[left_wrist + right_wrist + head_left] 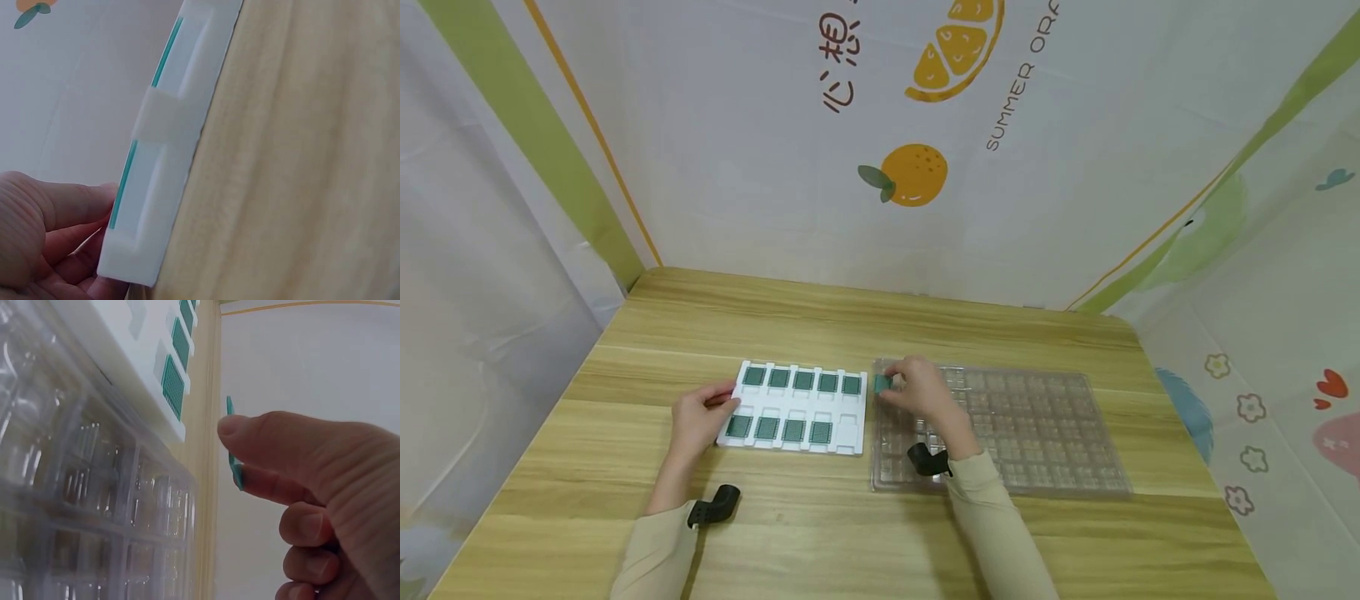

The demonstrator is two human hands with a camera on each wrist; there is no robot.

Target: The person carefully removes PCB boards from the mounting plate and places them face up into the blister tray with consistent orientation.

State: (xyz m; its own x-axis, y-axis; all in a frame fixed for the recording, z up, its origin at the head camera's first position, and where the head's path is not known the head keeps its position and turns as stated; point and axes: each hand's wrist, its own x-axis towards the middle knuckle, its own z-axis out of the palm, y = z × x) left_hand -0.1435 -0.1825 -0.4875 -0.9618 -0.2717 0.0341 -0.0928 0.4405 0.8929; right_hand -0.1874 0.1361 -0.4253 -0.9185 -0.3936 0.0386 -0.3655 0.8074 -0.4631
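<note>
A white plastic tray (795, 400) lies on the table with several thin green circuit chips (802, 381) in two rows; the slot at its front right corner shows only white. My left hand (698, 417) grips the tray's left end, thumb along the top edge and fingers curled beside it in the left wrist view. Between thumb and forefinger, my right hand (925, 393) pinches one small green circuit chip (232, 456). That hand is over the back left corner of a clear plastic compartment tray (1037, 429), and the chip stands on edge in the right wrist view.
The compartment tray is right of the white tray, a narrow strip of wooden table (820, 533) between them. A printed white curtain (760, 167) hangs behind the table and along both sides. Each wrist wears a black camera mount (715, 506).
</note>
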